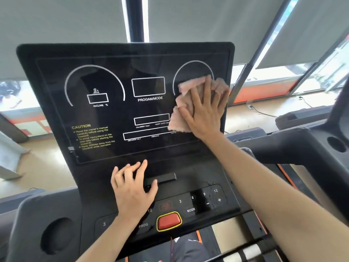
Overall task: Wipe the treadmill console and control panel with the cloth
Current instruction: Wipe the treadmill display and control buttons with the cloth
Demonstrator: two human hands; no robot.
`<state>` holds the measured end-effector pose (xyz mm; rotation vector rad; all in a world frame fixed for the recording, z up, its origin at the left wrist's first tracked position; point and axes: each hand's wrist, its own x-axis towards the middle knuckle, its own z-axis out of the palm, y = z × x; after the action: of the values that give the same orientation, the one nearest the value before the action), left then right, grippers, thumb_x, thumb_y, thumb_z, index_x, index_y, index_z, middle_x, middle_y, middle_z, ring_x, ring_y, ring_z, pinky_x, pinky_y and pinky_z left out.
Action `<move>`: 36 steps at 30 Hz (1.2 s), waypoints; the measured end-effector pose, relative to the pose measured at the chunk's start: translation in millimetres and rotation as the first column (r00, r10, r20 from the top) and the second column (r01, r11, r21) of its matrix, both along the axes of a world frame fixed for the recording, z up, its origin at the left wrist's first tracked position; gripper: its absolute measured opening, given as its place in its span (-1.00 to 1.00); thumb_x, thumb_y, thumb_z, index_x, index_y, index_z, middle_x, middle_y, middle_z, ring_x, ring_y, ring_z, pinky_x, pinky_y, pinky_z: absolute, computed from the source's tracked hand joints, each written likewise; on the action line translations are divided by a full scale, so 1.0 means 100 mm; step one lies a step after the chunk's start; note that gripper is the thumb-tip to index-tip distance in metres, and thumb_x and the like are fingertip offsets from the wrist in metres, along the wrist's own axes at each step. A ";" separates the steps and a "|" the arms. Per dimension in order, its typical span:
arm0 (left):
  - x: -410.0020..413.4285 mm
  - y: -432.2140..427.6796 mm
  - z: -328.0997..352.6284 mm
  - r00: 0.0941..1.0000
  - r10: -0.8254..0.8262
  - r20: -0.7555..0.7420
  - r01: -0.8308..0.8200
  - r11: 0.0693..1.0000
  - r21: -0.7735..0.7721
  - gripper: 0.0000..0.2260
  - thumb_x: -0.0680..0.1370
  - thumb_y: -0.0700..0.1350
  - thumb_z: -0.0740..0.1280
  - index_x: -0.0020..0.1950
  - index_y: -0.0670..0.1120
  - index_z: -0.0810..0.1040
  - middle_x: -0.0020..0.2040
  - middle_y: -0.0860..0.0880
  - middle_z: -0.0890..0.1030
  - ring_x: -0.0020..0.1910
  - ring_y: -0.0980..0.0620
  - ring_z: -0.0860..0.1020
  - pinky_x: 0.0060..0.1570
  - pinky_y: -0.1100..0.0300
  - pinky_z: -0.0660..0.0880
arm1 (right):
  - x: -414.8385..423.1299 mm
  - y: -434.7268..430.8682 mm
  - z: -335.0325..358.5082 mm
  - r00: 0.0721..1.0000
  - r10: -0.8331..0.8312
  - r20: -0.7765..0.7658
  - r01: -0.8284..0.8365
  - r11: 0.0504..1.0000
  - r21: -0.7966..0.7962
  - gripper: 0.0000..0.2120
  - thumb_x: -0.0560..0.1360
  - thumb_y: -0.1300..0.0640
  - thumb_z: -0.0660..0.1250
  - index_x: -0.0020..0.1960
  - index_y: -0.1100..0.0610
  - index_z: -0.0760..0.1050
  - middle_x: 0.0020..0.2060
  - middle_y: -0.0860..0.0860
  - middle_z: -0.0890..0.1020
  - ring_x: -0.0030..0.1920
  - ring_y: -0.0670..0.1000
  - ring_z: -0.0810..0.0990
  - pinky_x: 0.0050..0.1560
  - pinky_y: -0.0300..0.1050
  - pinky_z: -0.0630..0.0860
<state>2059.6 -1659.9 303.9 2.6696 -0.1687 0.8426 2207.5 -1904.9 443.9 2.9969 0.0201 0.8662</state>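
We count one cloth (186, 87), pink, nubbly and crumpled, flattened against the right side of the glossy black console (113, 114). Our right hand (204, 108) presses it there with straight, spread fingers, curled around nothing. Our left hand (132, 188) lies flat and empty, fingers loosely splayed, on the matte plastic just below the console. Lower still sits one control panel (200, 203) with printed numbers, and one rounded red button (169, 221) ringed in yellow. Two round cup holders flank the console: one (56, 237) lower left, one (337, 143) right.
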 end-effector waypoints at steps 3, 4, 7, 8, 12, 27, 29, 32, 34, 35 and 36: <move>-0.01 -0.02 0.01 1.000 -0.003 -0.025 0.003 1.000 0.008 -0.46 0.45 0.10 0.42 0.39 -0.09 0.58 0.22 -0.14 0.57 0.32 -0.25 0.47 0.52 -0.26 0.20 | 0.27 -0.14 0.46 0.997 -0.025 0.067 0.021 0.998 0.057 -0.34 0.65 -0.33 -0.09 0.65 -0.04 0.07 0.64 0.20 0.09 0.62 0.32 0.05 0.55 0.41 0.00; -0.01 -0.02 0.01 1.000 -0.003 -0.029 0.003 1.000 0.011 -0.45 0.45 0.09 0.42 0.39 -0.10 0.58 0.22 -0.15 0.57 0.32 -0.26 0.47 0.52 -0.26 0.19 | 0.33 -0.20 0.57 0.997 -0.011 0.080 0.004 0.997 0.083 -0.35 0.66 -0.31 -0.10 0.65 -0.03 0.07 0.64 0.20 0.08 0.63 0.30 0.05 0.57 0.38 0.00; -0.02 -0.03 0.02 0.999 -0.001 -0.040 0.001 1.000 0.008 -0.44 0.43 0.08 0.45 0.39 -0.10 0.58 0.23 -0.15 0.57 0.33 -0.25 0.45 0.53 -0.25 0.17 | 0.42 -0.32 0.75 0.995 0.049 0.088 -0.058 0.993 0.098 -0.35 0.69 -0.26 -0.11 0.66 0.06 0.03 0.64 0.22 0.05 0.64 0.26 0.00 0.61 0.29 -0.05; -0.02 -0.02 0.03 0.999 -0.003 -0.042 0.003 1.000 0.007 -0.44 0.43 0.08 0.45 0.39 -0.10 0.58 0.23 -0.14 0.57 0.34 -0.25 0.45 0.54 -0.24 0.16 | 0.42 -0.34 0.76 0.994 0.055 0.092 -0.064 0.994 0.093 -0.35 0.69 -0.25 -0.11 0.66 0.09 0.03 0.64 0.23 0.05 0.64 0.26 0.00 0.61 0.27 -0.05; -0.03 0.02 0.02 0.999 -0.025 -0.046 0.026 0.999 0.023 -0.42 0.43 0.09 0.46 0.41 -0.09 0.57 0.24 -0.13 0.56 0.34 -0.24 0.46 0.53 -0.25 0.20 | 0.30 -0.39 0.51 0.997 0.056 0.062 -0.061 0.994 0.086 -0.35 0.72 -0.18 -0.05 0.65 0.19 -0.01 0.63 0.27 0.05 0.63 0.29 0.00 0.62 0.26 -0.03; -0.03 0.16 0.05 0.990 -0.091 -0.107 0.098 0.993 0.070 -0.33 0.42 0.13 0.47 0.50 -0.05 0.49 0.29 -0.11 0.54 0.38 -0.18 0.41 0.53 -0.20 0.19 | -1.08 -0.53 -1.33 0.903 0.040 -0.428 0.042 0.982 0.182 -0.29 0.69 -0.20 0.03 0.63 -0.03 -0.32 0.62 0.29 -0.19 0.61 0.37 -0.14 0.57 0.35 -0.11; -0.06 0.20 0.07 0.981 -0.121 -0.154 0.135 0.987 0.086 -0.30 0.43 0.14 0.46 0.54 -0.03 0.45 0.34 -0.09 0.52 0.41 -0.17 0.39 0.55 -0.19 0.15 | -1.11 -0.48 -1.34 0.898 0.056 -0.437 0.015 0.988 0.157 -0.30 0.68 -0.24 0.05 0.63 -0.07 -0.26 0.63 0.21 -0.24 0.61 0.34 -0.20 0.55 0.33 -0.24; -0.10 0.32 0.13 0.955 -0.221 -0.199 0.236 0.970 0.053 -0.34 0.47 0.10 0.44 0.55 -0.02 0.43 0.47 -0.05 0.47 0.51 -0.15 0.36 0.60 -0.16 0.11 | -1.11 -0.46 -1.35 0.897 0.083 -0.435 -0.038 0.993 0.110 -0.31 0.65 -0.27 -0.01 0.64 -0.03 -0.18 0.63 0.14 -0.26 0.62 0.28 -0.24 0.55 0.40 -0.21; -0.16 0.41 0.15 0.933 -0.286 -0.218 0.295 0.956 0.009 -0.40 0.51 0.05 0.41 0.54 -0.02 0.44 0.54 -0.03 0.43 0.58 -0.10 0.31 0.61 -0.10 0.12 | -1.08 -0.45 -1.33 0.891 0.105 -0.442 -0.074 0.993 0.087 -0.32 0.63 -0.27 -0.01 0.64 -0.06 -0.13 0.63 0.12 -0.23 0.62 0.30 -0.20 0.55 0.45 -0.12; -0.20 0.46 0.16 0.928 -0.299 -0.223 0.303 0.953 -0.020 -0.43 0.52 0.02 0.39 0.54 -0.02 0.45 0.55 -0.02 0.42 0.59 -0.08 0.30 0.60 -0.06 0.16 | -1.07 -0.43 -1.30 0.888 0.128 -0.441 -0.108 0.992 0.071 -0.35 0.63 -0.28 0.00 0.63 -0.12 -0.11 0.63 0.11 -0.21 0.61 0.33 -0.16 0.54 0.46 -0.11; -0.26 0.52 0.16 0.929 -0.294 -0.223 0.292 0.955 -0.044 -0.45 0.53 0.00 0.39 0.53 -0.03 0.47 0.55 -0.01 0.42 0.59 -0.07 0.30 0.58 -0.04 0.20 | -1.06 -0.40 -1.27 0.885 0.159 -0.437 -0.147 0.987 0.061 -0.38 0.62 -0.29 0.02 0.60 -0.17 -0.09 0.63 0.08 -0.19 0.60 0.37 -0.11 0.54 0.44 -0.15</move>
<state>2034.0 -1608.2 320.2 2.6150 -0.4906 0.4397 2101.7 -1944.6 316.9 3.1774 0.2586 0.1699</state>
